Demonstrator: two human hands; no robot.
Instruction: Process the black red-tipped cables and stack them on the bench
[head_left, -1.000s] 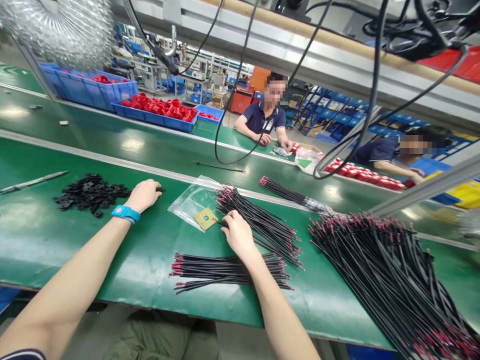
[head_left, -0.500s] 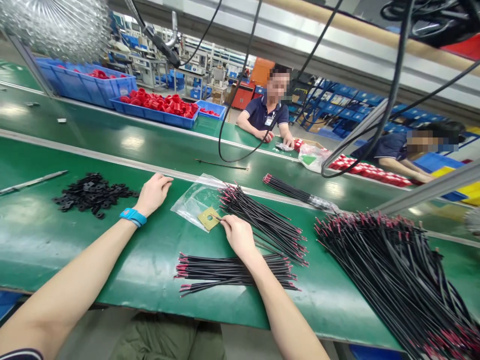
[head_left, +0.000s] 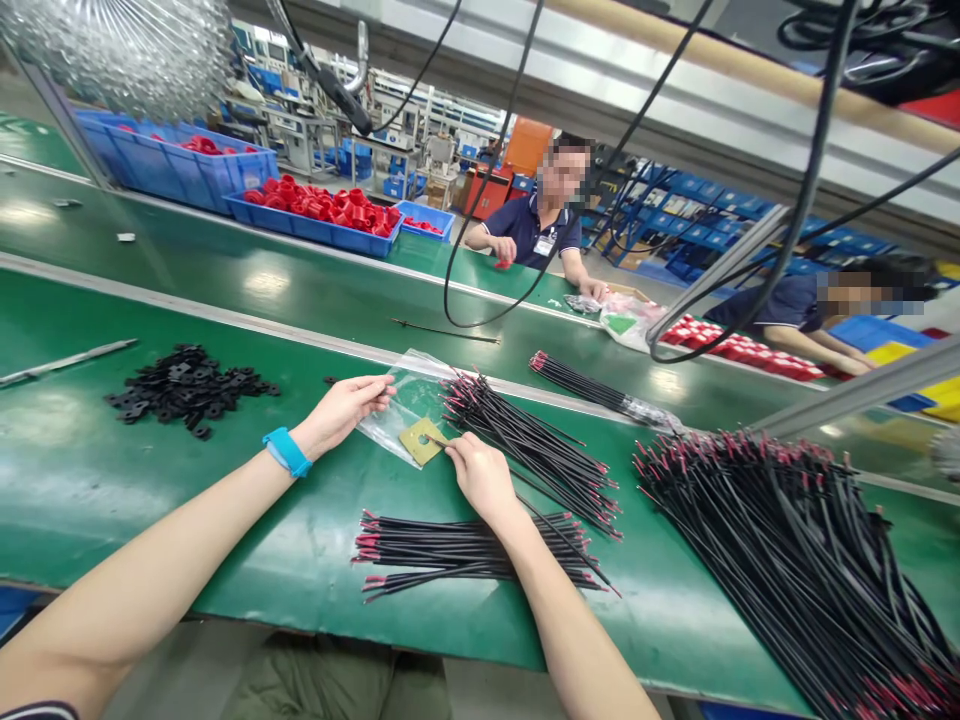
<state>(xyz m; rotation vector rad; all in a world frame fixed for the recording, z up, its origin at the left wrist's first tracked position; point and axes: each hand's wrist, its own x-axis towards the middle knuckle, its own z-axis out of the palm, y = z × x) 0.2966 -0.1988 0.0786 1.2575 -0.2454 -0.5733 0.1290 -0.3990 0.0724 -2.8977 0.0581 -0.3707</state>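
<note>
My right hand (head_left: 484,478) pinches a thin black cable (head_left: 564,540), whose front end points left over the hole of a small yellow square plate (head_left: 420,440). The cable's tail slants behind my wrist to the lower right. My left hand (head_left: 351,408), with a blue wristband (head_left: 287,452), hovers at the left edge of a clear plastic bag (head_left: 409,385). Its fingers are closed together at the tips; whatever they hold is too small to make out. Black cables with pink-red ends (head_left: 525,440) lie right of the bag, and another row (head_left: 427,540) lies in front.
Small flat black parts (head_left: 187,390) are heaped at left. A large pile of cables (head_left: 780,540) covers the right side, and a tied bundle (head_left: 585,385) lies behind. Blue bins of red parts (head_left: 322,215) stand beyond. Two co-workers sit opposite; a black cord (head_left: 450,270) hangs down.
My left hand has moved right, from beside the black heap to the bag's edge. My right hand stays by the yellow plate. The co-worker opposite has raised one hand.
</note>
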